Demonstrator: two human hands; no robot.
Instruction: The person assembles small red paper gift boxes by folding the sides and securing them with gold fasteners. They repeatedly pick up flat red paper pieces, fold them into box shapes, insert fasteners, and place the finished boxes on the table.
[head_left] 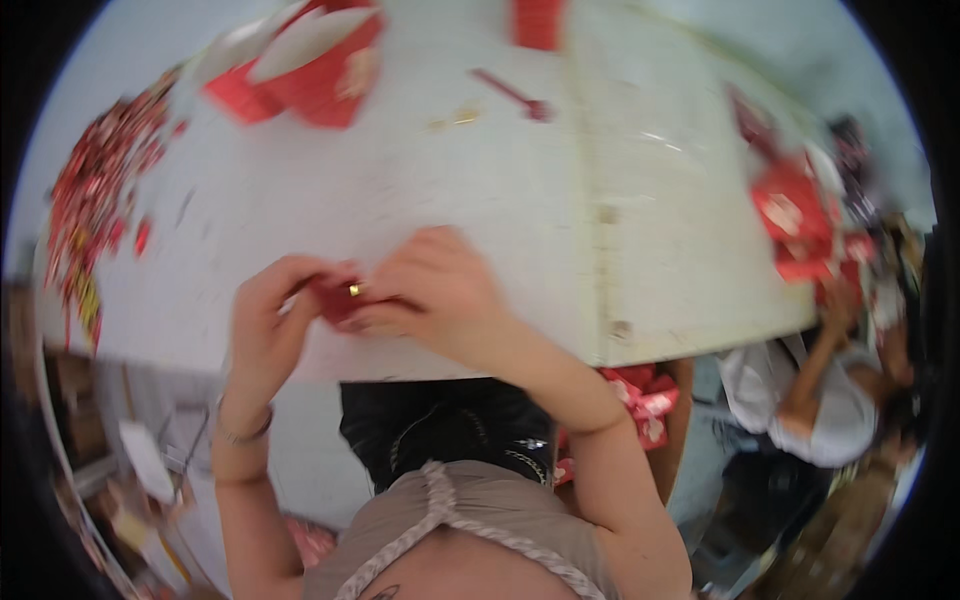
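Close to the table's near edge, a small dark red piece (334,300) with a shiny gold spot is held between my two hands. It looks soft or folded, but blur hides its exact kind. My left hand (272,312) is closed, pinching it from the left with thumb and fingers. From the other side my right hand (440,292) grips it, fingers bent and smeared by motion. A dark strip of the same piece shows under the right fingers. Both hands are just above the white table (520,240).
Many small red and gold pieces (108,185) are heaped at the left. Red containers (335,75) stand at the far left, another red box (538,22) farther right. A dark red strip (508,93) lies nearby. At right, a co-worker's hand (842,300) is beside red packages (790,212).
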